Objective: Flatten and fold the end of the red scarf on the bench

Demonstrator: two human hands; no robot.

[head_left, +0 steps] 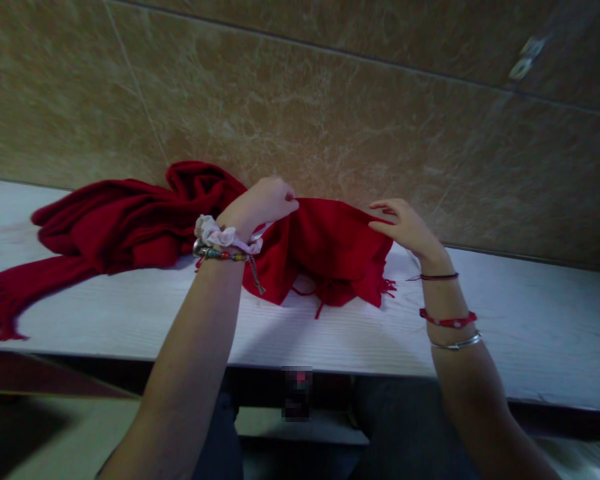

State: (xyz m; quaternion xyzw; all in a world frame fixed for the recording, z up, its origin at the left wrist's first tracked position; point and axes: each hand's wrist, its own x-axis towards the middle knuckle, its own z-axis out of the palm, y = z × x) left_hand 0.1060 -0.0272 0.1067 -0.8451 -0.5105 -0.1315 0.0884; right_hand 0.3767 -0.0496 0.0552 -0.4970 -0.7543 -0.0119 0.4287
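Observation:
A red fringed scarf (337, 233) lies crumpled along a white wood-grained bench-like surface (330, 340). Its right part is spread out near the wall, and the left part is bunched in folds, with a fringed end hanging at the front edge on the far left. My left hand (263, 200) is closed on the upper edge of the spread part, its fingertips partly hidden. At the scarf's upper right corner, my right hand (405, 227) has its thumb and fingers apart, the thumb close to or touching the cloth.
Behind the surface rises a brown marbled tile wall (280, 100), with a small pale fitting (527, 59) at upper right. The surface is narrow, and its front edge runs just before my legs (395, 427). A small blurred patch (297, 393) hides something below the edge.

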